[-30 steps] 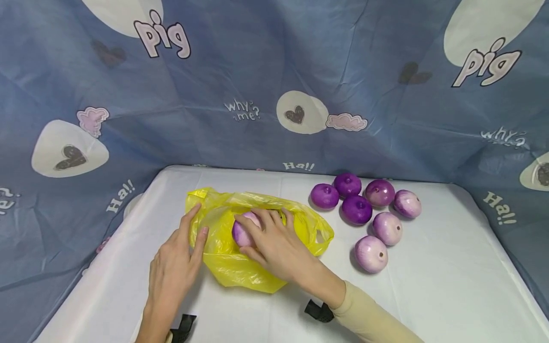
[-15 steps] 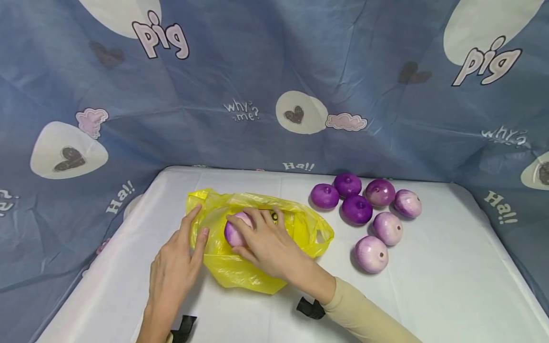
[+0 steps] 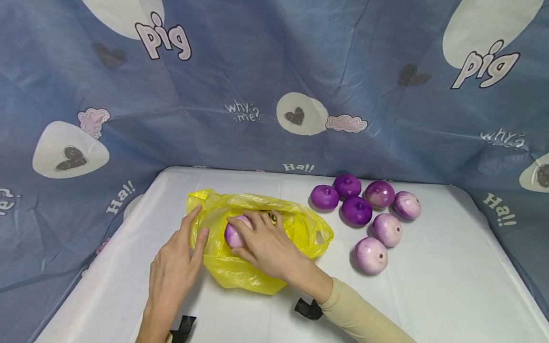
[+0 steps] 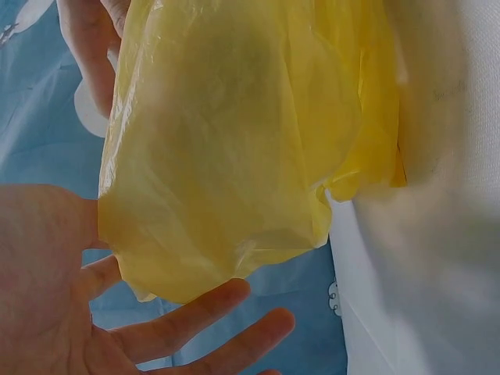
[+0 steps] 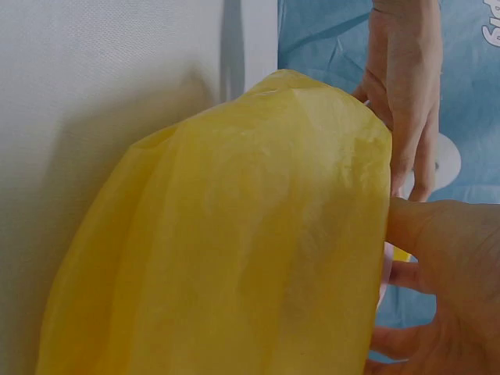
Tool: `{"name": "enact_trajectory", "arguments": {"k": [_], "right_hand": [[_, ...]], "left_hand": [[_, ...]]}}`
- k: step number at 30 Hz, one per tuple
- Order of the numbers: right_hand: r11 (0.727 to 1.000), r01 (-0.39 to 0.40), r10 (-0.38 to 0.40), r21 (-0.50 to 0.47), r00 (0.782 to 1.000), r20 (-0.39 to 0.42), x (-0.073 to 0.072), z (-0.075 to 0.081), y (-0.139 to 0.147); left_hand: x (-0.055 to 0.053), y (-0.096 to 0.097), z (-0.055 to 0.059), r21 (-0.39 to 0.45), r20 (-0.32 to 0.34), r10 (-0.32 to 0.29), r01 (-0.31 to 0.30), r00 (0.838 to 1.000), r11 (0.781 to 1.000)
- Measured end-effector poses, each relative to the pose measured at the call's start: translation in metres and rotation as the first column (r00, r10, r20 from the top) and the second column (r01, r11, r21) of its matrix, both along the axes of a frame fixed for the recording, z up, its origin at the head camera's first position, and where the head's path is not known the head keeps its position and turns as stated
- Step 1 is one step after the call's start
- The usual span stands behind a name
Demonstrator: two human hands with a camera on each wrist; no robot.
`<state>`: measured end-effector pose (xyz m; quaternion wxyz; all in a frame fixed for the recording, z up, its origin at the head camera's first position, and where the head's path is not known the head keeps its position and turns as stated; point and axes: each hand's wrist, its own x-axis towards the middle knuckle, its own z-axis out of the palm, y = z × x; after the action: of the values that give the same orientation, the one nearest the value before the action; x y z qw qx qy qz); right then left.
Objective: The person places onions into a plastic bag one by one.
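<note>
A yellow plastic bag (image 3: 244,276) lies on the white table with its mouth spread toward the head camera. Over that mouth, my right hand (image 3: 272,247) grips a purple-and-white onion (image 3: 233,236) from its right side, thumb nearest me and fingers curled over the top. At the bag's left end, my left hand (image 3: 173,259) touches the rim with thumb and index finger spread apart. In the left wrist view, its straight outer fingers (image 4: 195,316) show at the near side of the plastic, while thumb and index pass behind it. The bag hides much of the right hand's fingers in the right wrist view.
Right of the bag stand several loose onions: deep purple ones, such as this onion (image 3: 357,211), at the back, and paler ones, such as this onion (image 3: 371,256), nearer me. A blue printed cloth (image 3: 266,71) rises behind the white tabletop (image 3: 450,276).
The right hand has carried the onion a little to the left inside the bag's mouth, then almost stopped. My left hand and the loose onions stay where they were.
</note>
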<state>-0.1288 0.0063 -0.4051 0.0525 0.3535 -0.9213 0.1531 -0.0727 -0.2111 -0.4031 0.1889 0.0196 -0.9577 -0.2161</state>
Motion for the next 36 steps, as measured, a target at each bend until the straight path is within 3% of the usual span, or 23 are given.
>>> {"name": "enact_trajectory", "arguments": {"k": [23,36], "right_hand": [[1.0,0.0,-0.002,0.028,0.997,0.076,0.0,-0.013,-0.008],[0.998,-0.011,0.008,0.06,0.998,0.06,0.001,-0.017,-0.008]], "left_hand": [[0.0,0.0,0.0,0.007,0.019,0.006,-0.007,1.0,1.0],[0.0,0.0,0.001,0.005,0.025,0.006,-0.006,1.0,1.0]]}}
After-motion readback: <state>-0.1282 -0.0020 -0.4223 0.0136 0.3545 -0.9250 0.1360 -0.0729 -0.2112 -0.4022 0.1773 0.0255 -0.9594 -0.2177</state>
